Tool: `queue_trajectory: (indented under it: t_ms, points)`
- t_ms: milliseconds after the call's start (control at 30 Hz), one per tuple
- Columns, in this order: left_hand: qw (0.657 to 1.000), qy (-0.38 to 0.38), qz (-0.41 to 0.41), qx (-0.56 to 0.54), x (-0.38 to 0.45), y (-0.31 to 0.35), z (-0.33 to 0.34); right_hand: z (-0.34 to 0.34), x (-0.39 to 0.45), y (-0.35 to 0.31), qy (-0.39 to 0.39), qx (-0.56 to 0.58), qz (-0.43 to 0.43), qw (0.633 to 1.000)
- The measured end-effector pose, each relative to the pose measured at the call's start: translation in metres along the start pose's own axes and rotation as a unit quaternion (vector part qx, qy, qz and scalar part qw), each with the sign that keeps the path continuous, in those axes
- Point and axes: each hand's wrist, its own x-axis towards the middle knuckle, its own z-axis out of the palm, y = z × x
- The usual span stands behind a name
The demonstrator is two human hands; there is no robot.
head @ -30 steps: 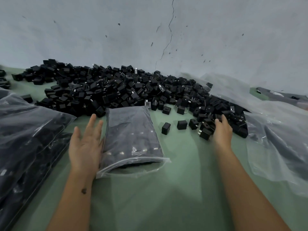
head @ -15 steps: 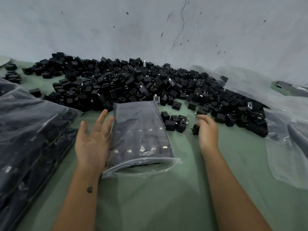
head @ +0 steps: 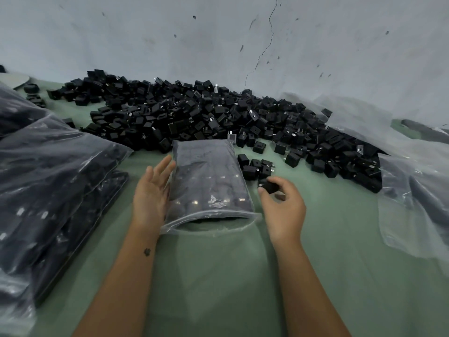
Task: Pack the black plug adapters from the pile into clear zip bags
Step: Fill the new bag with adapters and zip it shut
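The zip bag (head: 209, 181) is nearly full, mouth unsealed. The right hand (head: 281, 205) pinches one adapter (head: 269, 187); the left hand (head: 151, 190), fingers straight, steadies it. A large pile (head: 218, 120) remains.

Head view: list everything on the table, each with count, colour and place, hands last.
pile of plug adapters: too many to count, black, far side of the table along the wall.
loose adapters: a small cluster, black, right of the open zip bag.
open zip bag: one, clear, centre, partly filled, mouth toward the person.
filled bags: a stack, count unclear, clear, left.
loose plastic bags: clear, right, count unclear.
table: green.
wall: grey, cracked.
left hand: flat against the bag's left side.
right hand: pinches one adapter.
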Motion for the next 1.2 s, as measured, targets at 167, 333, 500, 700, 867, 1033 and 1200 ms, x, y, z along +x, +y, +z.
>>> queue_trajectory:
  t_ms: [167,333,500,700,867,1033,1200]
  points:
    - [0.991,-0.024,0.056,0.122,-0.030,-0.007,-0.004,0.004,-0.038,-0.018,0.012,0.023,-0.058,0.998]
    - [0.934,-0.102,0.096,0.328,-0.051,-0.011,-0.005,0.008,-0.058,-0.027,-0.017,0.077,-0.064,0.995]
    - [0.892,-0.075,0.158,0.416,-0.049,-0.009,-0.001,0.009,-0.073,-0.031,-0.018,-0.038,-0.173,0.984]
    - [0.939,0.053,0.148,0.307,-0.049,-0.009,0.010,0.019,-0.084,-0.036,-0.097,-0.080,-0.267,0.955]
    - [0.944,0.106,0.137,0.281,-0.050,-0.009,0.012,0.022,-0.086,-0.037,-0.124,-0.133,-0.333,0.925]
    - [0.934,0.133,0.177,0.282,-0.052,-0.008,0.014,0.038,-0.096,-0.041,-0.081,-0.119,-0.337,0.930]
    - [0.926,0.151,0.189,0.290,-0.052,-0.009,0.015,0.046,-0.094,-0.046,-0.094,-0.126,-0.258,0.953]
